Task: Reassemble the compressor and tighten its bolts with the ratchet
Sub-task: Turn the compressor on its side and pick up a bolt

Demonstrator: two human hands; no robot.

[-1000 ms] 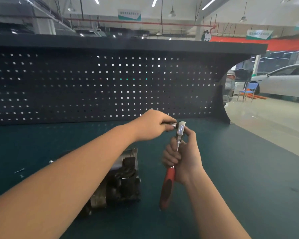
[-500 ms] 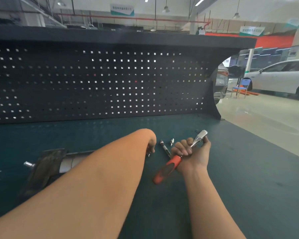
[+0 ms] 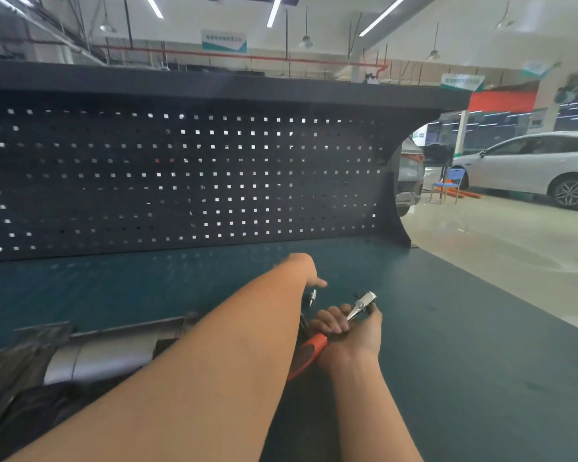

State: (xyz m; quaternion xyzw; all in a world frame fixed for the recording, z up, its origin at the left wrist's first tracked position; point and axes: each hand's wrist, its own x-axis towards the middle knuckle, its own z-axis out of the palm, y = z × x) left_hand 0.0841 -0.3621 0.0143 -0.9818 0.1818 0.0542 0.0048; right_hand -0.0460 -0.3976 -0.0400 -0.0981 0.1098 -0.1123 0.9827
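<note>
1. One ratchet (image 3: 334,331) shows, held low at centre-right just above the counter (image 3: 464,361). Its long axis runs diagonally, the silver head pointing toward 1 o'clock and the red-orange grip toward 7 o'clock.
2. One compressor (image 3: 90,358) lies on the counter at 9 o'clock of the ratchet, a grey and black body blurred by motion, its long axis roughly left to right, partly hidden by the left forearm.
3. Two hands: the right hand (image 3: 351,331) has its fingers curled around the ratchet's shaft just above the grip. The left hand (image 3: 302,270) reaches forward at 11 o'clock of the ratchet; blur hides whether its fingers are curled or straight, so I cannot tell.
4. One small silver bolt (image 3: 312,297) shows just beneath the left hand.
5. One dark pegboard (image 3: 181,178) stands at the counter's far edge, at 12 o'clock.
6. One white car (image 3: 541,168) and one blue chair (image 3: 447,186) sit on the shop floor at 2 o'clock.
</note>
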